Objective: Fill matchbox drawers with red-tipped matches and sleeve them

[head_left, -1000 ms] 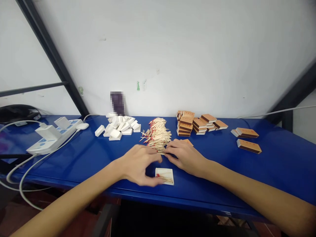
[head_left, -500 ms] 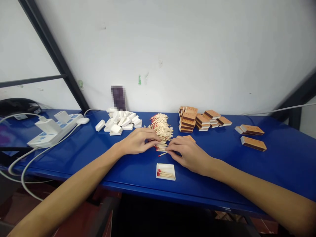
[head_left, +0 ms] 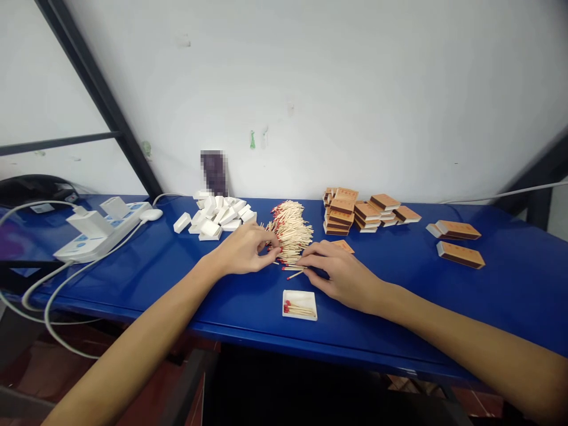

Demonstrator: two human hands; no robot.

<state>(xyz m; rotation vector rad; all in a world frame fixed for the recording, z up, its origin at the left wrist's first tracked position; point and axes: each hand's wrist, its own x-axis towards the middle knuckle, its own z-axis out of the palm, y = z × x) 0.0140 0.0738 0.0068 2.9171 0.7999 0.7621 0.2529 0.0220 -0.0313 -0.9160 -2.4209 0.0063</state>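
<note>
Both hands rest on the blue tabletop (head_left: 146, 272) at the near edge of a loose pile of matches (head_left: 290, 228). The left hand (head_left: 242, 251) lies palm down with its fingers curled, the fingertips (head_left: 270, 251) pinched in among the red-tipped sticks at the pile's left front corner; it appears to be gripping a few matches, though how many cannot be made out. The right hand (head_left: 339, 275) lies flat and low, fingers stretched toward the left, their tips touching several matches that lie crosswise at the pile's near edge; it presses or nips them rather than closing into a fist.

Just in front of the two hands, near the tabletop's front edge, sits a small white tray (head_left: 300, 304), open on top, with a handful of matches lying in it, red heads to the left. Neither hand touches it.

Behind the right hand a single orange sleeve (head_left: 344, 245) lies flat. Farther back stand a stack of orange matchbox sleeves (head_left: 355, 216), and to the left of the matches a heap of white inner trays (head_left: 217, 216). Two more orange boxes (head_left: 459, 242) lie well apart to the right. A white power strip (head_left: 100, 231) with cables sits at the far left.
</note>
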